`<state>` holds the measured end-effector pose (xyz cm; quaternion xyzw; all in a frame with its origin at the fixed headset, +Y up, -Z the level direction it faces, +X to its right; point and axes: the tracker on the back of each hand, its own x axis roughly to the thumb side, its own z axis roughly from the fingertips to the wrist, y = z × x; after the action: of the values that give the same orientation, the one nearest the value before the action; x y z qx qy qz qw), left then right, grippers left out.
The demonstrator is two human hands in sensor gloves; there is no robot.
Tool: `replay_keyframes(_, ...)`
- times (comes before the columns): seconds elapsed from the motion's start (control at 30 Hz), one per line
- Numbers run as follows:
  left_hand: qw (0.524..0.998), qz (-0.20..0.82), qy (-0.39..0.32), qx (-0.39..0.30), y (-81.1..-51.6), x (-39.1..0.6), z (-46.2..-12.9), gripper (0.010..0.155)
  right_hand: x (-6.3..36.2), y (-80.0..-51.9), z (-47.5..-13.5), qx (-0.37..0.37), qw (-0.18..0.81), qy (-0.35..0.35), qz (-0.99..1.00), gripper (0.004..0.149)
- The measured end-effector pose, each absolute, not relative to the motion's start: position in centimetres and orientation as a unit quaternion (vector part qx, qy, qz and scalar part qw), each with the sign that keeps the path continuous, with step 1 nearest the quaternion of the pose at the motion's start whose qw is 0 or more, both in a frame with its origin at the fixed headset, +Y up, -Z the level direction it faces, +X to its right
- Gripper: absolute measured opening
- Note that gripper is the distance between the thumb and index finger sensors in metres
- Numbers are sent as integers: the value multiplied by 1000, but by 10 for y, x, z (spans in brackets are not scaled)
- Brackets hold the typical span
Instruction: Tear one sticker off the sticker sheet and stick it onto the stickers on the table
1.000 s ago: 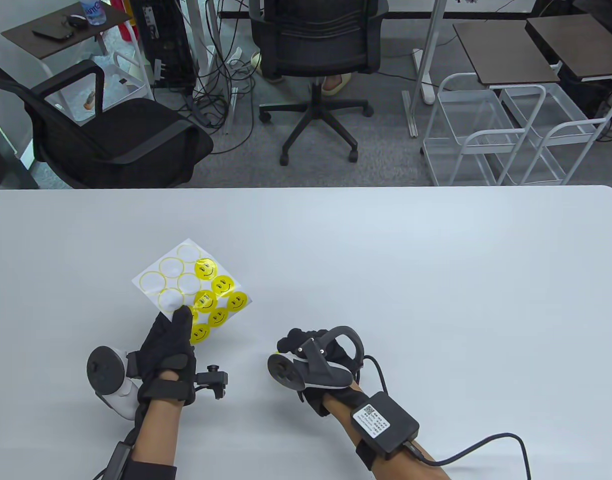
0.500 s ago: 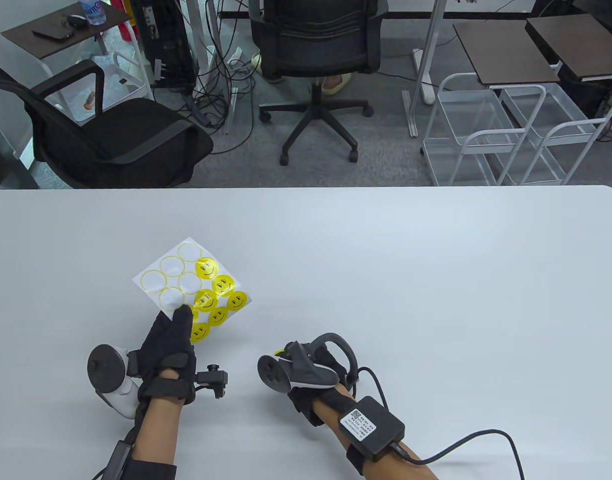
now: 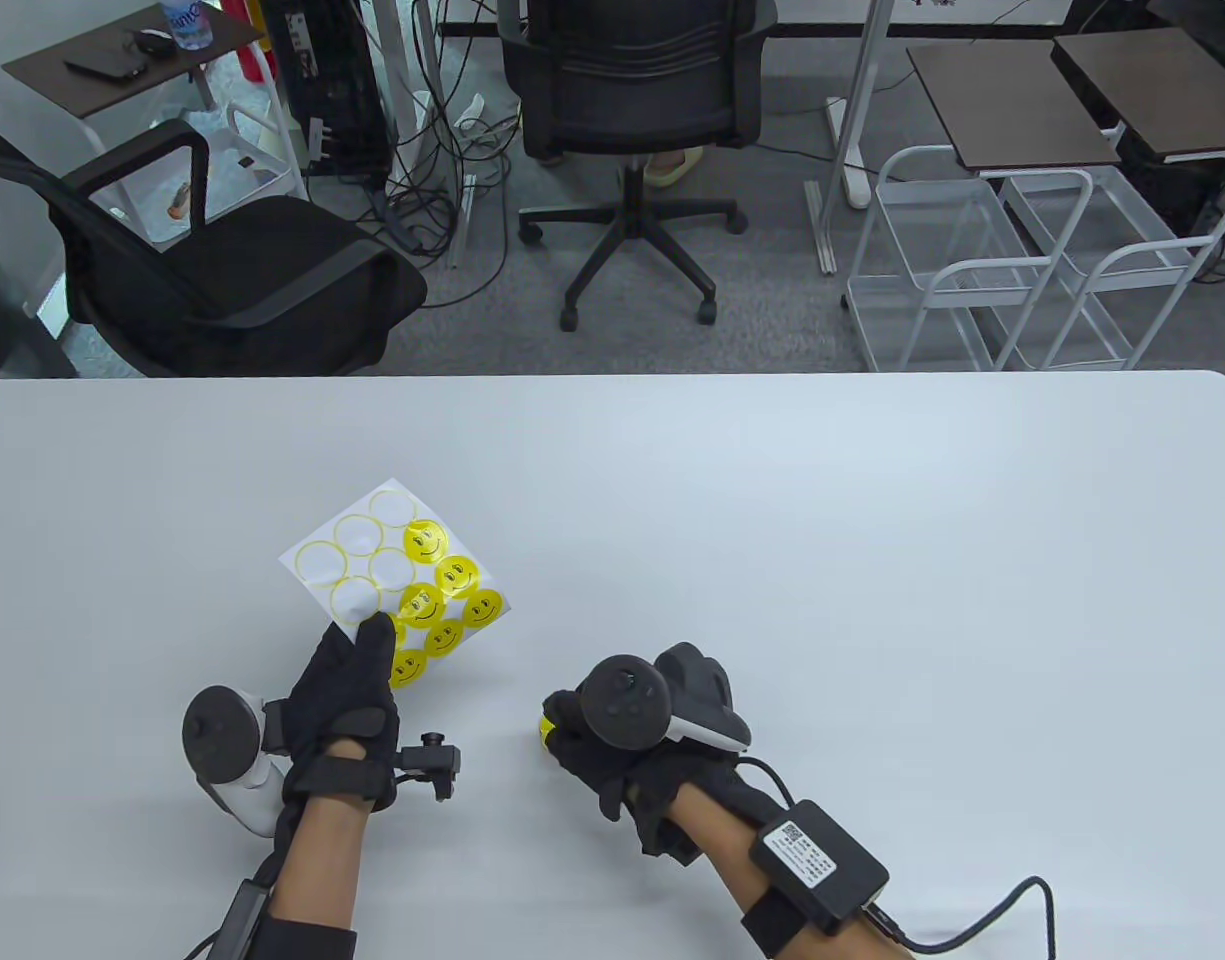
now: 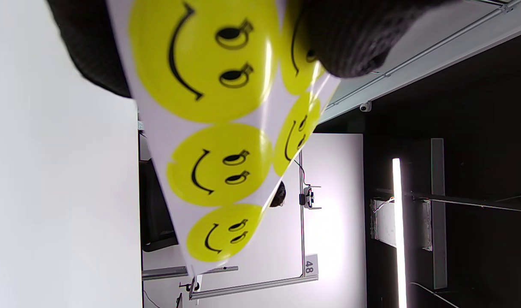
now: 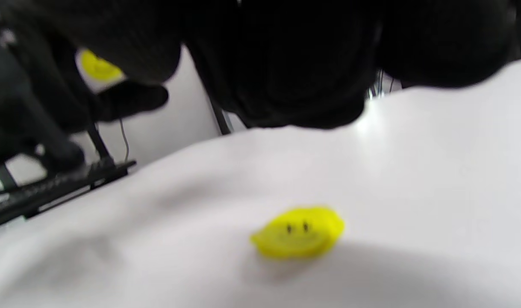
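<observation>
Left hand (image 3: 340, 705) pinches near corner of sticker sheet (image 3: 397, 565), thumb on top, other fingers (image 4: 93, 55) underneath; sheet lifted, tilted off table (image 3: 772, 520). Beyond thumb: 7 yellow smiley stickers in view along sheet's right side, 5 peeled blank circles on its left. Right hand (image 3: 622, 760) curled, knuckles up, fingers folded low over table; whether it holds anything, cannot tell. Yellow smiley stickers on table (image 5: 298, 232) lie just under right fingertips, only a sliver showing from above, well apart from sheet.
</observation>
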<state>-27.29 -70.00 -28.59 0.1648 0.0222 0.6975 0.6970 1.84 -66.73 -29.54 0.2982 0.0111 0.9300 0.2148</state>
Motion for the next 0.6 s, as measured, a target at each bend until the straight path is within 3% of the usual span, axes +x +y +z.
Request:
replay_keyframes(0.17,704,691,20,162,-701,-272,-286,47,55,-636,-293,269,246,-76,928,58)
replay_keyframes(0.33,713,682,19,158,-702,-271,-287,47,93,-621,-289,231,267,-130,926,62)
replay_keyframes(0.6,740,657,12,144,-705,-265,-289,47,139,-631,-281,165,279,-188,927,67)
